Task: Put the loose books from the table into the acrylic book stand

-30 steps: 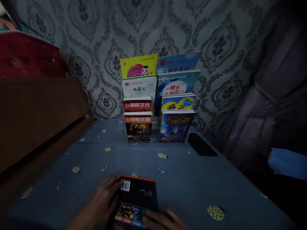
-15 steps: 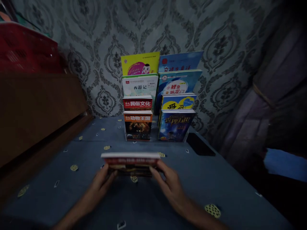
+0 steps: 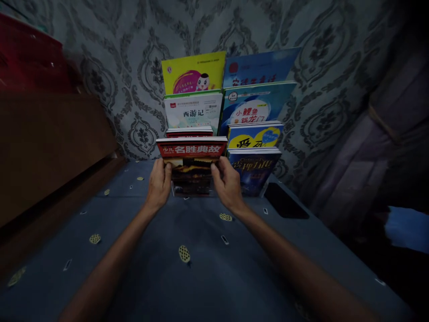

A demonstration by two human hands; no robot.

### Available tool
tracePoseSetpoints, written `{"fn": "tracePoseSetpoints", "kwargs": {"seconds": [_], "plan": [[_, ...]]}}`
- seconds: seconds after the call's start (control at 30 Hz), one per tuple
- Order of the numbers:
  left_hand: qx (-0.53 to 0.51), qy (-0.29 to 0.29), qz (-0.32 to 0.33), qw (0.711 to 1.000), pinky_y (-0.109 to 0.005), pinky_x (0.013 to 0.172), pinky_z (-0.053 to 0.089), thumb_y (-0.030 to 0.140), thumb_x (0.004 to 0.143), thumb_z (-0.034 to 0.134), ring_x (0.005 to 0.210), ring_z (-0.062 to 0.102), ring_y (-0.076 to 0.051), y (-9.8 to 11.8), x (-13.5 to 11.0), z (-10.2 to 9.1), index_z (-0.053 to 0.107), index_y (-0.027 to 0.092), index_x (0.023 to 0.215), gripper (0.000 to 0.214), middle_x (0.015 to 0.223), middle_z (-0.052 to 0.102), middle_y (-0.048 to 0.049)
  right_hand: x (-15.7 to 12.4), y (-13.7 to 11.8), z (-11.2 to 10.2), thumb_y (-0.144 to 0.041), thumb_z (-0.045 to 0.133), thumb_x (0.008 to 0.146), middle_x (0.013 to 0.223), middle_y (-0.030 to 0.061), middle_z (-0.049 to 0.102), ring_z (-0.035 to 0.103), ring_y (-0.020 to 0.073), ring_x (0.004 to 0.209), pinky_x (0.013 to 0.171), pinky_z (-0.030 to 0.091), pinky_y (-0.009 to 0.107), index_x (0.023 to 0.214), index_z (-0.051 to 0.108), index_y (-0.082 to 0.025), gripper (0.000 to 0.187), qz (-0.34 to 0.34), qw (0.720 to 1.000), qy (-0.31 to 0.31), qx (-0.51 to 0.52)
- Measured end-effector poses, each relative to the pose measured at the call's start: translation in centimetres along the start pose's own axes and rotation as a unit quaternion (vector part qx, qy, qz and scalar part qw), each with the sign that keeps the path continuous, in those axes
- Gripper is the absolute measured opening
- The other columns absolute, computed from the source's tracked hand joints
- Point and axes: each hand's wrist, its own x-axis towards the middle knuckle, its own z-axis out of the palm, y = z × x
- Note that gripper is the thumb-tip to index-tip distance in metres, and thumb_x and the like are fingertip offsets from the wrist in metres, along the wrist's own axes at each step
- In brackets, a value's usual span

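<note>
Between my two hands is a book (image 3: 189,161) with a red title band and a dark golden picture, its cover facing me. My left hand (image 3: 159,182) grips its left edge, thumb in front; my right hand (image 3: 229,181) pinches the right edge the same way. The held book is in front of the left column of a clear book rack (image 3: 173,188), covering most of the lion-cover book there. Behind it, a white book (image 3: 192,112) and a yellow book (image 3: 194,74) rise in tiers. Beside my right hand stands a dark blue book (image 3: 256,172).
The right column also holds a yellow-and-blue book (image 3: 253,135), a teal book (image 3: 258,105) and a blue book (image 3: 263,67). A black phone-like slab (image 3: 286,201) lies right of the rack. A brown wooden cabinet (image 3: 53,152) with a red basket (image 3: 30,58) borders the left; a curtain (image 3: 365,152) hangs right.
Both hands have carried the red-banded book forward and up, from the near cloth to the rack's left column. Its cover has tipped up toward me, and the view has shifted a little closer.
</note>
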Motion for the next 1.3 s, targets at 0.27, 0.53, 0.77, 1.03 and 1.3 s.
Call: {"fn": "tracePoseSetpoints", "kwargs": {"seconds": [0.27,0.53,0.77,1.03,1.3], "plan": [[0.06,0.025,0.012,0.998,-0.033,0.077,0.044,0.042,0.103,0.029,0.083,0.054,-0.02,-2.4,0.7,2.5,0.047,0.021,0.095,0.029,0.087,0.055,-0.0044,0.5,2.7,0.6,-0.028,0.04,0.097,0.098,0.0076,0.068,0.063,0.0217,0.088,0.079,0.048,0.036,0.104,0.054,-0.022,0.017,-0.027,0.998,0.004,-0.056],[0.086,0.029,-0.007,0.996,-0.031,0.071,0.043,0.041,0.102,0.03,0.076,0.054,-0.019,-3.7,0.3,2.9,0.048,0.021,0.088,0.03,0.08,0.055,-0.0028,0.5,4.2,0.6,-0.024,0.038,0.097,0.104,0.0089,0.067,0.062,0.0228,0.093,0.082,0.049,0.039,0.107,0.054,-0.022,0.019,-0.05,0.996,-0.026,-0.073],[0.089,0.028,-0.006,0.996,-0.031,0.071,0.042,0.044,0.101,0.031,0.076,0.054,-0.019,-3.9,0.1,2.7,0.049,0.021,0.087,0.032,0.079,0.054,-0.0031,0.8,4.3,0.3,-0.026,0.039,0.096,0.102,0.0079,0.064,0.06,0.0228,0.094,0.083,0.051,0.04,0.107,0.056,-0.023,0.02,-0.047,0.996,-0.05,-0.061],[0.091,0.036,0.0,0.995,-0.031,0.07,0.044,0.046,0.102,0.028,0.074,0.056,-0.019,-4.2,-0.1,2.9,0.049,0.021,0.087,0.036,0.078,0.056,-0.0031,0.7,4.8,0.3,-0.029,0.039,0.097,0.106,0.0089,0.061,0.06,0.0244,0.097,0.083,0.054,0.044,0.116,0.057,-0.025,0.026,-0.046,0.997,-0.06,-0.029],[0.103,0.002,-0.007,0.995,-0.031,0.071,0.044,0.043,0.102,0.027,0.075,0.056,-0.02,-5.3,-0.5,3.3,0.046,0.022,0.086,0.032,0.079,0.056,-0.0037,0.3,5.1,0.4,-0.028,0.039,0.097,0.094,0.0083,0.061,0.06,0.024,0.089,0.081,0.05,0.041,0.097,0.057,-0.021,0.019,-0.037,0.994,-0.066,-0.077]]}}
